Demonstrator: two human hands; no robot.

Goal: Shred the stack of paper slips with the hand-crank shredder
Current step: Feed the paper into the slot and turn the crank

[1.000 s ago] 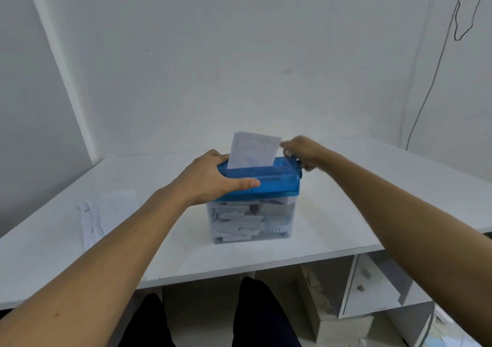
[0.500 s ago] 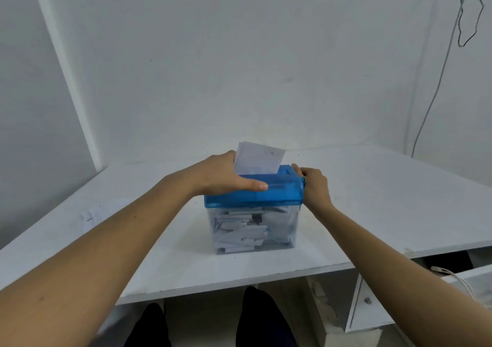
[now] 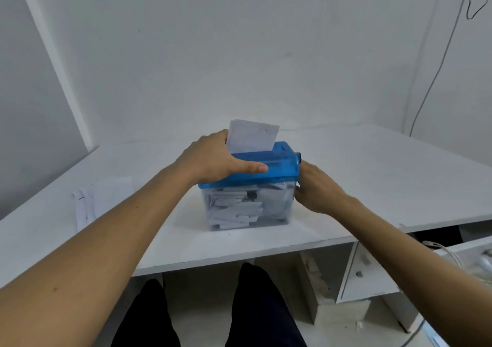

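A white table (image 3: 372, 186) fills a corner of pale, bare walls, and a thin dark cable (image 3: 436, 75) hangs down the right-hand wall. Below the tabletop on the right a drawer (image 3: 474, 248) stands open, and dark trouser legs (image 3: 266, 306) show beneath the near edge.

The shredder (image 3: 279, 168) sits near the table's front edge, its blue lid on a clear bin (image 3: 239, 210) packed with white strips. One slip (image 3: 253, 136) stands upright in the slot. The stack of slips (image 3: 87, 202) lies well apart to the left.

The hands are apart. The left hand (image 3: 213, 160) clasps the lid's left end, thumb stretched along the front and fingers over the back beside the slip. The right hand (image 3: 316, 189) is against the shredder's right side below the hub. It probably grips the crank, but its back hides the fingers, so I cannot tell.

Half a second ago the right hand was level with the lid; now it is lower, beside the bin. The left hand has kept its place.
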